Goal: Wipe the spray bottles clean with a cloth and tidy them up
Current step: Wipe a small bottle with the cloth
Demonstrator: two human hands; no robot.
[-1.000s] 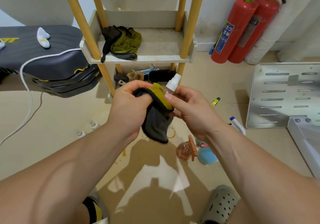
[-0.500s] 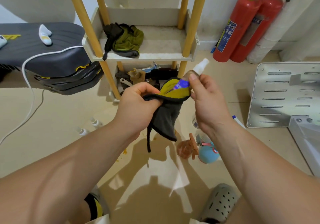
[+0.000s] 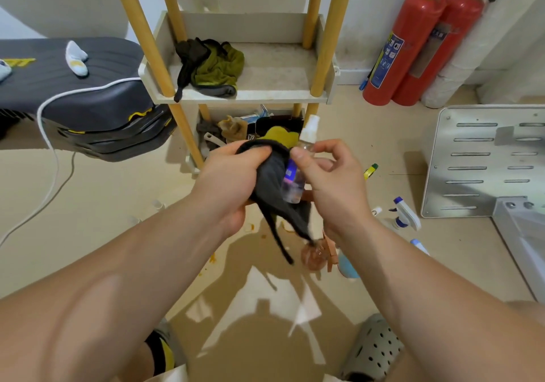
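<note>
Small clear plastic spray bottle with white cap [image 3: 293, 181] has swung from tilted back upright, mid-air before the wooden shelf [image 3: 320, 98]. Right hand [image 3: 333, 181] pinches its neck; left hand [image 3: 227, 181] grips the dark grey-and-yellow cloth [image 3: 265, 181] round its body. Wiping looks ongoing; white-blue trigger bottle [image 3: 405, 213] waits on the floor [image 3: 103, 204].

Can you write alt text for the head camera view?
A left hand grips a dark cloth against a small clear spray bottle that the right hand pinches near its neck. Behind stand a shelf rack and two red fire extinguishers; more spray bottles sit on the floor.
</note>
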